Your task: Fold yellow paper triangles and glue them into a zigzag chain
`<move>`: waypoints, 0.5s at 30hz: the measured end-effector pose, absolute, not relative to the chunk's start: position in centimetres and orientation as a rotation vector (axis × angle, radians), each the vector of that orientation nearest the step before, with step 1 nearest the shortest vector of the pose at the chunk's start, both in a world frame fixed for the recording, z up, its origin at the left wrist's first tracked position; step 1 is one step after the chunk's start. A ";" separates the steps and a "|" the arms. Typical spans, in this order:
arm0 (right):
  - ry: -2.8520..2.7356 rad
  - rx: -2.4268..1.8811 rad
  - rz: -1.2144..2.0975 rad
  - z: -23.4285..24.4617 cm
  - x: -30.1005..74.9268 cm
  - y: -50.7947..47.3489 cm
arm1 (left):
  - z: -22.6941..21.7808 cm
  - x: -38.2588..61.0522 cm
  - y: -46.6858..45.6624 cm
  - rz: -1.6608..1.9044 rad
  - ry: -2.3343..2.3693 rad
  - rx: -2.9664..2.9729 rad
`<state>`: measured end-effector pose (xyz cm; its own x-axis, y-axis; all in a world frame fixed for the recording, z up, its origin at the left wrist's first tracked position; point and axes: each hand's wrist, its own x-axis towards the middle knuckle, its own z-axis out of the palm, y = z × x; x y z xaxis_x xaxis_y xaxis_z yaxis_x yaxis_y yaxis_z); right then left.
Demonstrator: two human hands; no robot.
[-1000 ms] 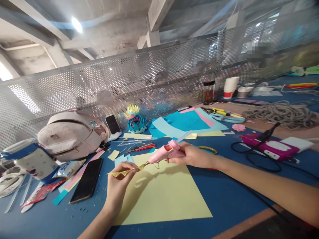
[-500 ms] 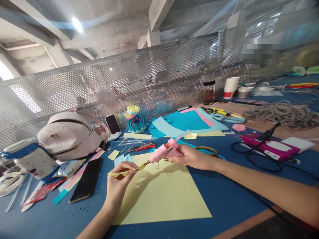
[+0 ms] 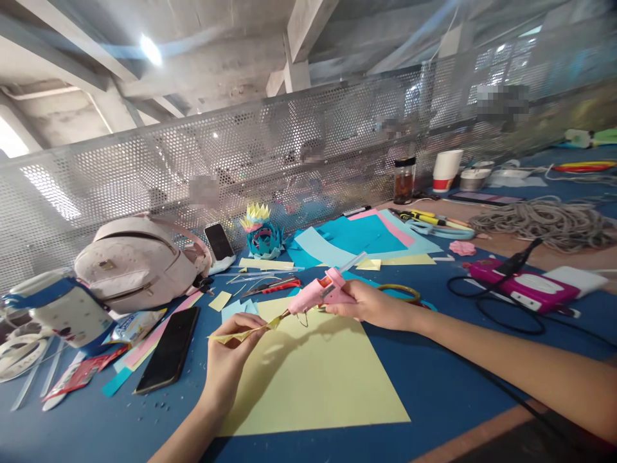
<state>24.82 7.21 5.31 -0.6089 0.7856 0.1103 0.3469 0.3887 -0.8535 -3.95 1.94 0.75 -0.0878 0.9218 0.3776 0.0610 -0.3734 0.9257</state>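
My right hand (image 3: 369, 302) is wrapped around the handle of a pink hot glue gun (image 3: 315, 294), a clear glue stick (image 3: 353, 262) poking out of its back. Its nozzle points left and meets the end of a folded yellow paper strip (image 3: 241, 335). That strip is pinched between the fingers of my left hand (image 3: 230, 354). Both hands are above a large pale yellow sheet (image 3: 318, 379) lying flat on the blue table. Light blue paper pieces (image 3: 240, 308) lie just behind my left hand.
A dark phone (image 3: 168, 350), pink backpack (image 3: 132, 263) and patterned bag (image 3: 58, 312) are on the left. Behind stand a paper crown-like piece (image 3: 263, 235) and blue sheets (image 3: 357, 231). A red cutter (image 3: 274, 285) lies mid-table. On the right are a magenta power strip (image 3: 525, 286) and rope (image 3: 540, 220).
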 end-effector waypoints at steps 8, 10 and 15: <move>-2.159 -0.971 1.142 5.3 24.8 7.5 | 0.9 -3.7 1.9 1.562 1.112 1.457; -2.170 -0.976 1.139 5.3 24.9 7.6 | 0.9 -3.7 1.9 1.561 1.118 1.458; -2.170 -0.955 1.151 5.2 25.0 7.6 | 0.9 -3.7 1.9 1.571 1.130 1.455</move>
<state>24.98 7.59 5.22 -0.6285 0.7710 0.1024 0.3479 0.3964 -0.8496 -3.71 1.95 0.89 -0.1188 0.9193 0.3752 0.0632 -0.3701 0.9268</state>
